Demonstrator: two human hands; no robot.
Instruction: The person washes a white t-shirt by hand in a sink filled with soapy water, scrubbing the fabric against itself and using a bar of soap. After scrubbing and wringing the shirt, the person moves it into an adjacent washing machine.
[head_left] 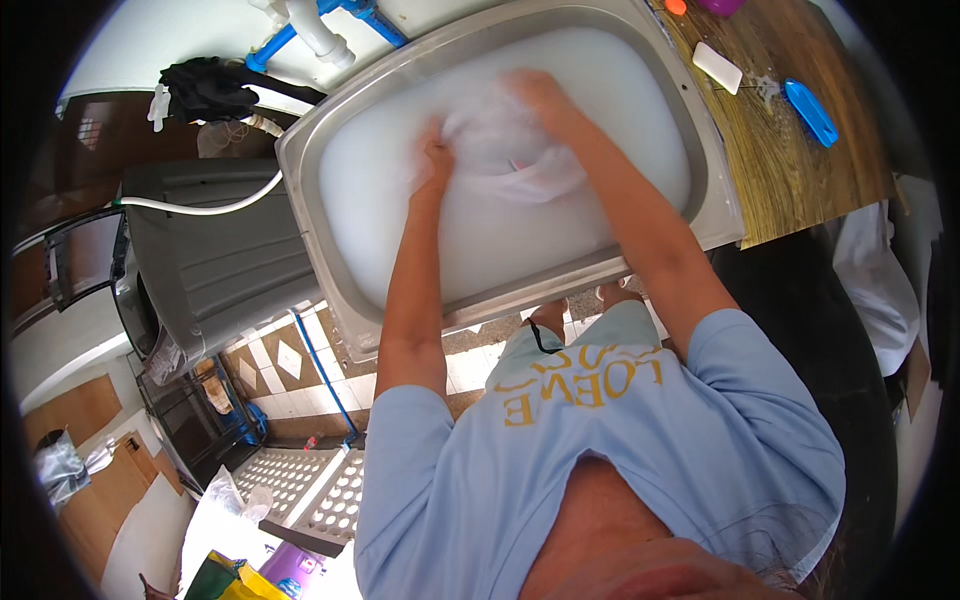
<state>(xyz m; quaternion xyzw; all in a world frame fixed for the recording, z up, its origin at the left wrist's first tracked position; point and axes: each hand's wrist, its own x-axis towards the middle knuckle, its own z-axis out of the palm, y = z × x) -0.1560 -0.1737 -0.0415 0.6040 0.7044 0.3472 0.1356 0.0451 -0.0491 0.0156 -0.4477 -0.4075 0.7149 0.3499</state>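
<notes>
A white cloth (pixel 500 135), blurred by motion, lies bunched in cloudy whitish water inside a large metal sink (pixel 300 160). A small reddish mark shows on the fabric. My left hand (pixel 433 158) is closed on the left edge of the cloth, its outline smeared. At the far right edge, my right hand (pixel 540 100) also grips the cloth, with its fingertips blurred. Part of the fabric spreads under the water between my forearms, so its full shape is hidden.
Right of the sink, a wooden board (pixel 800 180) carries a white bar (pixel 717 67) and a blue brush (pixel 811 112). A grey ribbed machine lid (pixel 210 250) with a white hose (pixel 220 208) stands left. White and blue pipes (pixel 320 35) run behind.
</notes>
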